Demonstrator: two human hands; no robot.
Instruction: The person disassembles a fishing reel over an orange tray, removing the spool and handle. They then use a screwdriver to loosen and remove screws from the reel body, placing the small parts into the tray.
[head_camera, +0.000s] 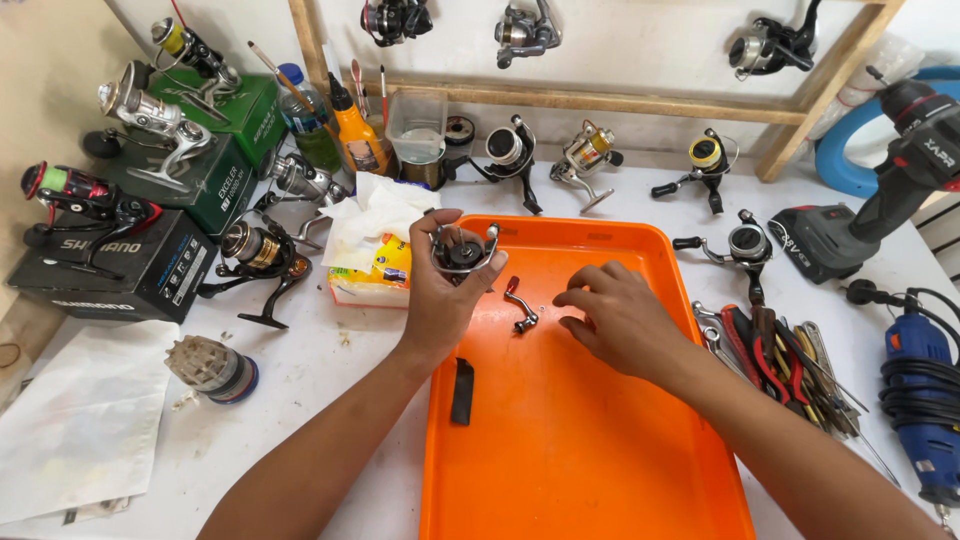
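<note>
Orange tray (far end): left hand grasps a fishing reel; right hand, fingers loose and released, hovers near the reel handle

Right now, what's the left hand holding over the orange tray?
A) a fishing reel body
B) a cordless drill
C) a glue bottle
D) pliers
A: the left hand has its grip around a small spinning reel body above the orange tray, while the reel's crank handle lies loose on the tray beside the right hand.
</note>
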